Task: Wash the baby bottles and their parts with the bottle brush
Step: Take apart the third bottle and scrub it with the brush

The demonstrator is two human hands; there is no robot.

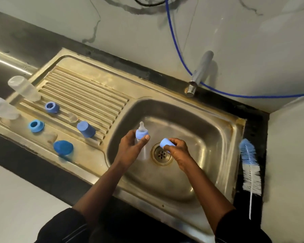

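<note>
Over the steel sink basin [205,155], my left hand [130,146] grips a clear baby bottle [141,133] with a blue collar and a clear teat on top, held upright. My right hand [177,149] holds a light blue cap [165,143] just right of the bottle, above the drain [162,154]. The blue and white bottle brush [249,165] lies untouched on the dark counter at the sink's right edge.
The drainboard [88,97] on the left carries two clear bottle bodies [24,87] [2,107], two blue collars [52,107] [36,125], two blue caps [86,129] [63,148] and a clear teat [72,117]. A tap [199,74] and a blue hose [175,42] stand behind the basin.
</note>
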